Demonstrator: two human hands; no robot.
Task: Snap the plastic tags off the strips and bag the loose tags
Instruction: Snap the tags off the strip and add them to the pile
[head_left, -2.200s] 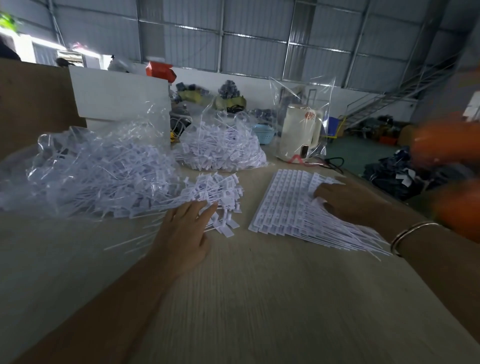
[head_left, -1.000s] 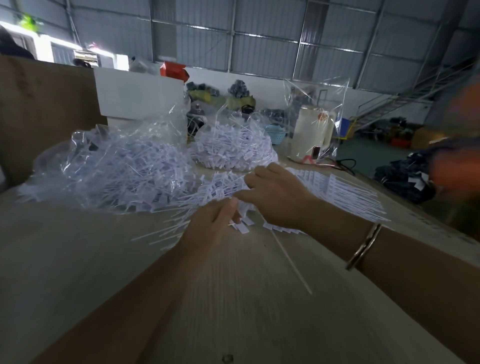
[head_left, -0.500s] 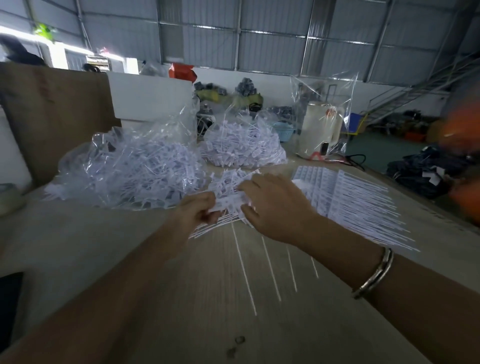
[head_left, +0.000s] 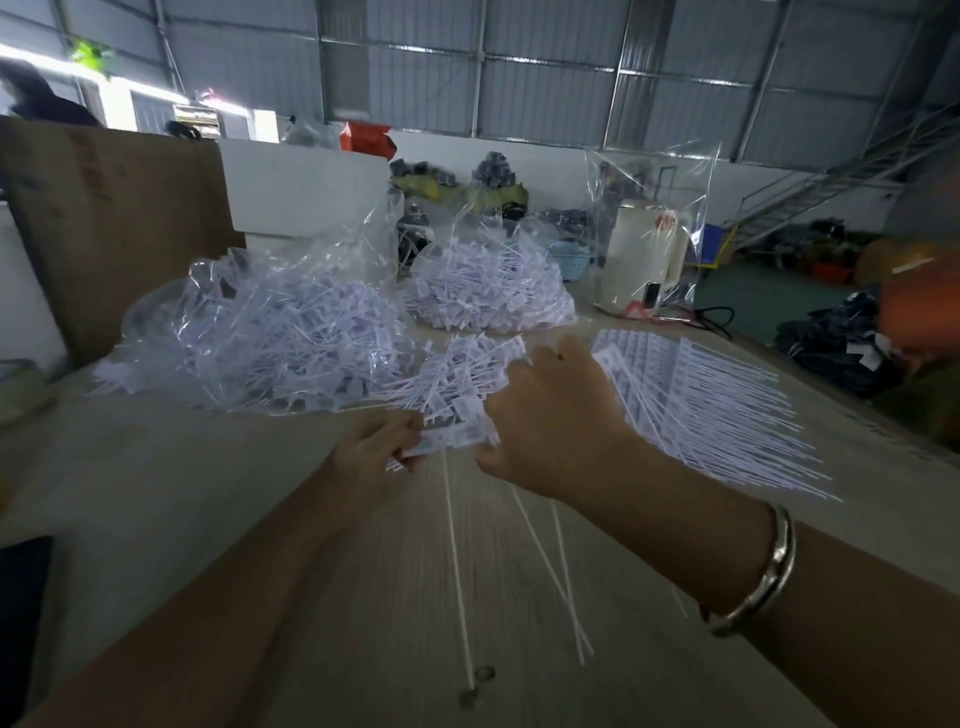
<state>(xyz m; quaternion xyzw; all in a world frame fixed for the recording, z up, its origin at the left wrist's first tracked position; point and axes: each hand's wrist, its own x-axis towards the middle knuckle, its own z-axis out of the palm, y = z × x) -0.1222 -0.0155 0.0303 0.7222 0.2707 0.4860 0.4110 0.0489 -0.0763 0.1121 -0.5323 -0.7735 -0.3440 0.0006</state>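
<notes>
My left hand (head_left: 371, 449) and my right hand (head_left: 545, 421) together grip a bunch of loose white plastic tags (head_left: 457, 387) lifted over the wooden table (head_left: 363, 623). Thin white tails (head_left: 457, 561) hang from the bunch down toward me. To the right lies a flat stack of unbroken tag strips (head_left: 691, 400), partly under my right hand. Two clear bags hold loose tags: a large bag (head_left: 254, 332) at the left and a smaller bag (head_left: 488, 286) behind the bunch.
A white kettle in clear plastic (head_left: 641, 254) stands at the back right with a black cable beside it. A brown cardboard sheet (head_left: 104, 223) and a white box (head_left: 306, 182) rise behind the bags. The table's right edge runs diagonally past the strips.
My right hand left the strip stack and joined the left on the loose tags. Both hands gathered the bunch and raised it off the table, tails now dangling.
</notes>
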